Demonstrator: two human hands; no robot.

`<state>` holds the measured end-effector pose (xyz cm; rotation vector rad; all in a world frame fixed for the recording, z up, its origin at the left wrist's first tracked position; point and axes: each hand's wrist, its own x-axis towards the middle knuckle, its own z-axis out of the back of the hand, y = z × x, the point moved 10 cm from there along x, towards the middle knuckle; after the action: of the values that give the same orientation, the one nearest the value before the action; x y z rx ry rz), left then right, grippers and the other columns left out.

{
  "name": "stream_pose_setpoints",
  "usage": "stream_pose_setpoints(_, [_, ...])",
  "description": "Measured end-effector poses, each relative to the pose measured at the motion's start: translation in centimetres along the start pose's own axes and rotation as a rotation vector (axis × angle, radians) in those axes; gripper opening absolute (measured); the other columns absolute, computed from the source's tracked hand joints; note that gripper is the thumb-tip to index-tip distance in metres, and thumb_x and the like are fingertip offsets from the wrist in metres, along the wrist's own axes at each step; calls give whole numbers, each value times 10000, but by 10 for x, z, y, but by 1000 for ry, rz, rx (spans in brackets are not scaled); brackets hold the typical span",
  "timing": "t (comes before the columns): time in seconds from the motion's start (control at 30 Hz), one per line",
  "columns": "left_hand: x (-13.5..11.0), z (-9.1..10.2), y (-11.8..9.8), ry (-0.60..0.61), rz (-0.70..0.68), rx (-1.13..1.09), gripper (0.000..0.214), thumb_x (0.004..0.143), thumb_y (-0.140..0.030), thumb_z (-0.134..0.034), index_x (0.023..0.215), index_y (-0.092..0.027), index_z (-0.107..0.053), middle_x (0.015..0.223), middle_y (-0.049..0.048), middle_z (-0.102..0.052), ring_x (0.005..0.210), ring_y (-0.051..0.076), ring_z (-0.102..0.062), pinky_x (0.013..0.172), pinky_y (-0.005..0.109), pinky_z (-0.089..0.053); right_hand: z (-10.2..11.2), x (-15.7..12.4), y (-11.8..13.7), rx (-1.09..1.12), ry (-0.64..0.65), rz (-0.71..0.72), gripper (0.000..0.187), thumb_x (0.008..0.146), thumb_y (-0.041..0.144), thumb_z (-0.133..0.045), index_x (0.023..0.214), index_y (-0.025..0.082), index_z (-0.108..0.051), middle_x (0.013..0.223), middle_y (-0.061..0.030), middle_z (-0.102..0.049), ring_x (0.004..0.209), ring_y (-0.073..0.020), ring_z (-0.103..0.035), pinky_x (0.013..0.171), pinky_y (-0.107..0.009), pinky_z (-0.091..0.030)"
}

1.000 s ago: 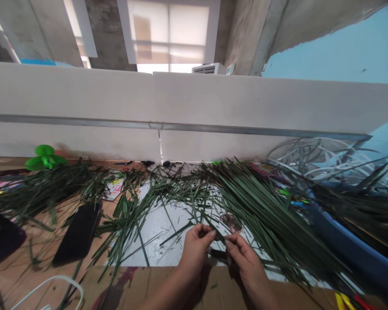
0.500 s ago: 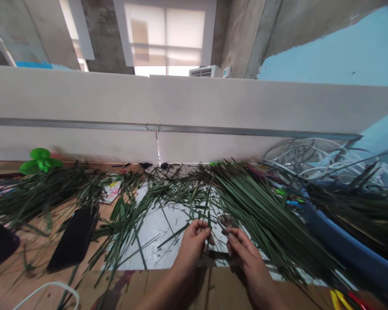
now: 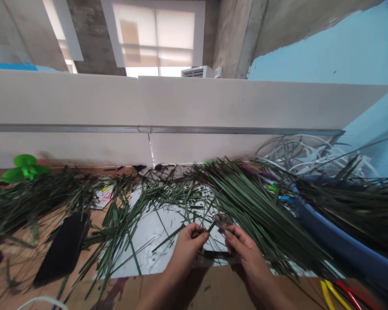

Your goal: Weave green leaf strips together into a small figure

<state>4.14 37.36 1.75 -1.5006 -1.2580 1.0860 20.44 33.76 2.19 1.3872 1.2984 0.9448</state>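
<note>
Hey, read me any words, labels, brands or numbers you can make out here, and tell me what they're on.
No words, brands or numbers can be read.
The paper among the green leaf strips has red and yellow marks, too blurred to read.

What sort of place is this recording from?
Probably a craft workshop: long green leaf strips spread across a work table, more fill a blue tub, and a tangle of white strips lies behind.

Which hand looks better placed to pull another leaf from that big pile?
Probably the right hand: it is beside the long palm leaves, while the left hand pinches a leaf strip.
</note>
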Motion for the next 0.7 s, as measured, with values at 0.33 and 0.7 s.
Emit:
stream_pose_setpoints(0.33, [-1,-4,4,36,46,5,261,578,-309,-840,586,-181,-613,482,-48,-478,441,81,-349,457,223,-249,0,-2,1,-34,28,12,427,698,593,-780,822,200,-667,534,80,-418,490,-106,-341,498,-229,-241])
stream_pose_setpoints(0.7, [-8,-21,8,173,105,-46,288,650,-387,-797,673,-195,-583,499,-48,-500,450,90,-405,474,214,-302,-23,7,23,23,68,34,517,578,496,-887,978,213,-724,829,-27,-695,826,-240,-630,762,-338,-488])
